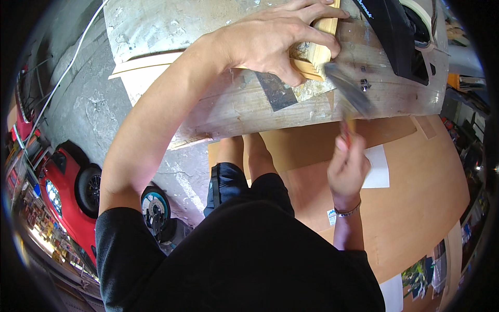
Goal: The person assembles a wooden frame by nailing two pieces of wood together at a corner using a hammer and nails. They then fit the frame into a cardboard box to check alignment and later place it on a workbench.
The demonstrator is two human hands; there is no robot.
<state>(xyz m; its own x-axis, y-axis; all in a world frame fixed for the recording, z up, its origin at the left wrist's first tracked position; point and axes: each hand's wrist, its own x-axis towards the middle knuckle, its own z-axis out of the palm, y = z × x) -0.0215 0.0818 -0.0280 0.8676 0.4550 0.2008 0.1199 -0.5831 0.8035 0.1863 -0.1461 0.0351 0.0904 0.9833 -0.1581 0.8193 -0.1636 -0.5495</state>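
Two pale wooden moulding strips meet at a mitred corner on the worktable. One strip (325,27) runs away from me; the other (143,64) stretches left beneath my forearm. My left hand (270,39) presses over the joint, thumb on one strip and fingers wrapped across the other. In my right hand (349,169) is a hammer (349,92), gripped by its reddish-yellow handle. Its dark head is blurred by motion and hangs just right of the corner; I cannot tell whether it touches the wood.
The worn worktable (218,114) carries a dark flat piece (278,92), small dark metal bits (365,83), a black device (392,47) and a pale roll (423,23). Large brown boards (416,208) lie below right, with white paper (378,166). A red vehicle (67,197) stands left.
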